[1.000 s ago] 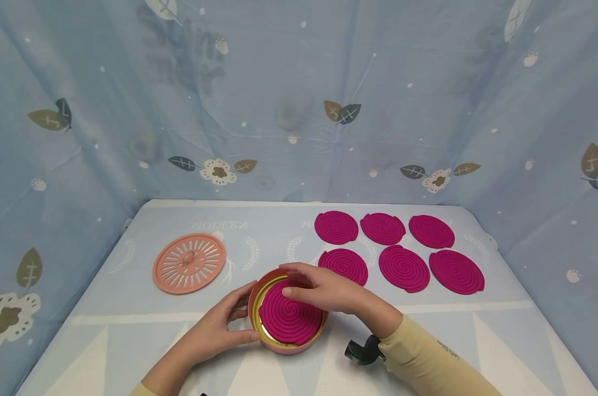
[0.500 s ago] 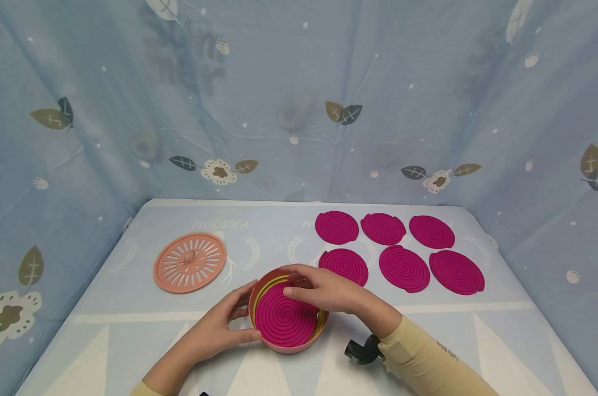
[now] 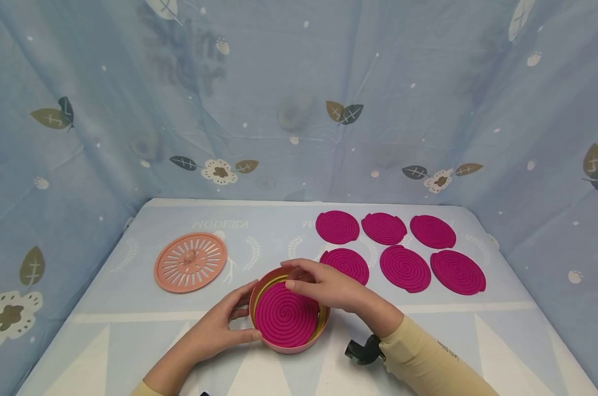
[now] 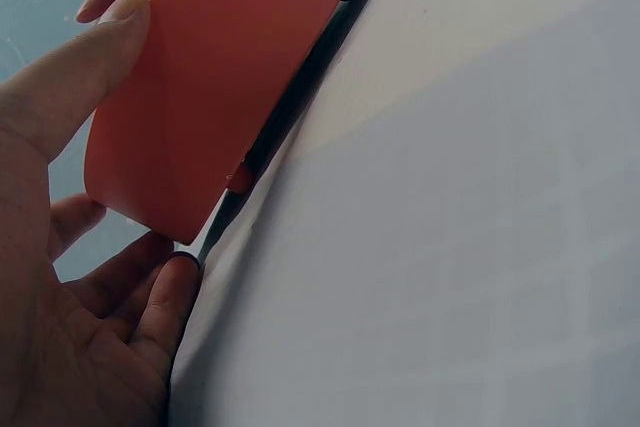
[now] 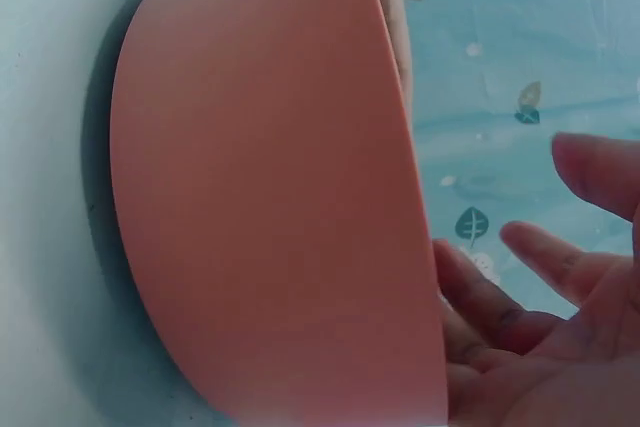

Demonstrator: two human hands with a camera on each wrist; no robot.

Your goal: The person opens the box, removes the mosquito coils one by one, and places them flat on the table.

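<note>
A round coral mosquito coil holder (image 3: 288, 350) with a gold inside stands in front of me, a magenta mosquito coil (image 3: 285, 316) lying flat within it. My left hand (image 3: 223, 328) grips the holder from the left, thumb near the front rim and fingers around the far side. In the left wrist view the thumb (image 4: 100, 52) presses the coral outer wall (image 4: 210, 87). My right hand (image 3: 328, 283) is over the holder's far right rim with thumb and fingers apart. The right wrist view shows its fingers (image 5: 560, 262) spread beside the rim.
Several magenta coils (image 3: 405, 268) lie in two rows at the back right. A coral slotted lid (image 3: 190, 263) with a small knob rests at the left. A black curved piece (image 3: 363, 350) is at my right sleeve. Patterned blue cloth (image 3: 294, 82) hangs behind the table.
The coil in the holder has shifted left and now lies flatter inside. My right hand has let go of it and lifted slightly; the left hand has stayed on the holder.
</note>
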